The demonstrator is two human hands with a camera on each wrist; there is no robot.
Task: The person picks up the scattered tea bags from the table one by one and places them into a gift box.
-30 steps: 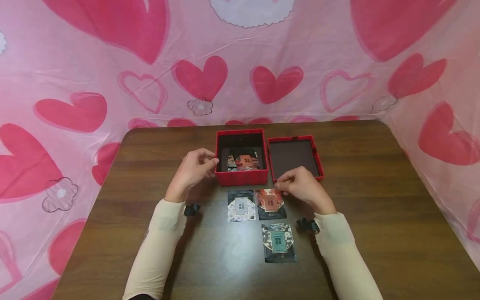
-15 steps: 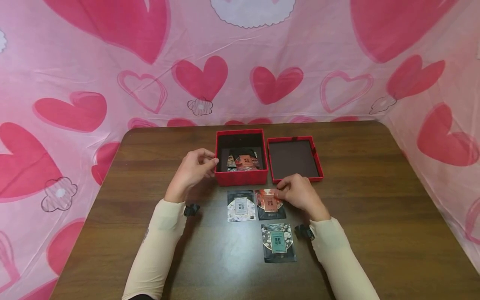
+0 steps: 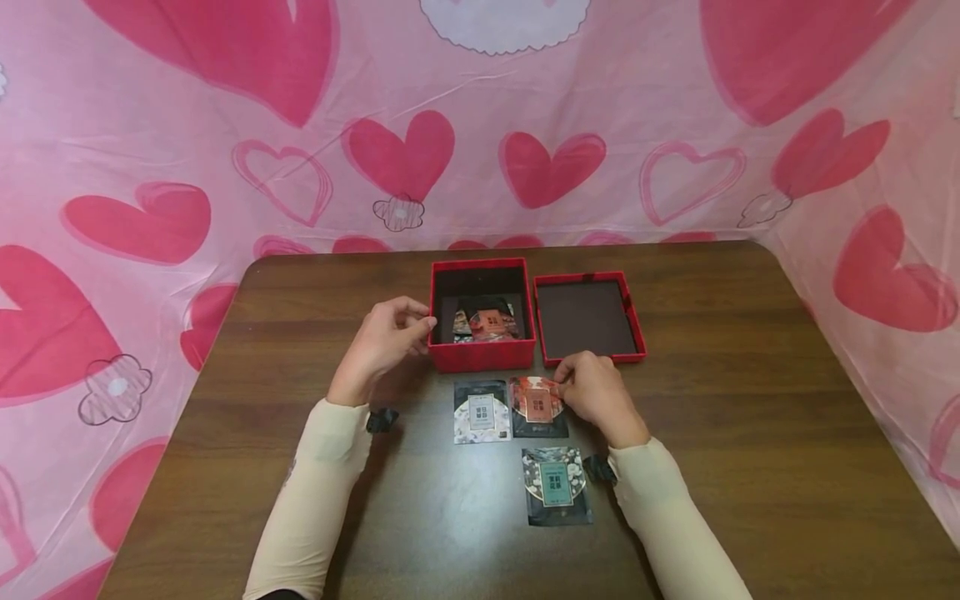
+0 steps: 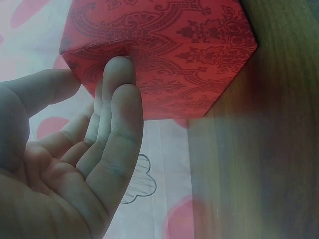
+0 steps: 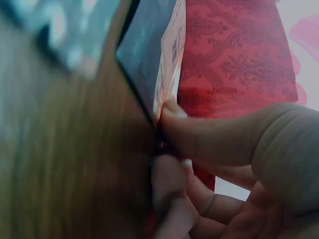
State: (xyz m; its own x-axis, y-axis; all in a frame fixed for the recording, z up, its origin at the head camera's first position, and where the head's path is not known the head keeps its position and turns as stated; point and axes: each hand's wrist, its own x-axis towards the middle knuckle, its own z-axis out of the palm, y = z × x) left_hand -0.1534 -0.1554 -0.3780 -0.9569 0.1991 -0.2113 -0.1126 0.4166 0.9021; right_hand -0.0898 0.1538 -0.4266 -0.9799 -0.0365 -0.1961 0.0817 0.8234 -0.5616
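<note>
My left hand (image 3: 384,340) is at the left side of the red patterned box (image 3: 483,358). In the left wrist view its fingers reach up to the outer wall of the box (image 4: 199,64), the thumb close to a corner. Between thumb and fingertips, my right hand (image 3: 600,398) pinches the right edge of an orange-and-black tea sachet (image 3: 538,421). The right wrist view has that sachet (image 5: 144,55) tilted on edge. To its left lies a white-and-black sachet (image 3: 482,421); below is a green-labelled one (image 3: 557,492). Dark sachets (image 3: 495,321) are inside the box.
Right of the box lies its red lid (image 3: 588,317), dark inside facing up. Everything stands on a brown wooden table (image 3: 735,375). A pink cloth with hearts (image 3: 555,167) hangs behind and at both sides.
My right hand has moved from beside the lid's near corner down to the orange sachet's right edge and now pinches it. The sachet has shifted slightly left; my left hand stays put.
</note>
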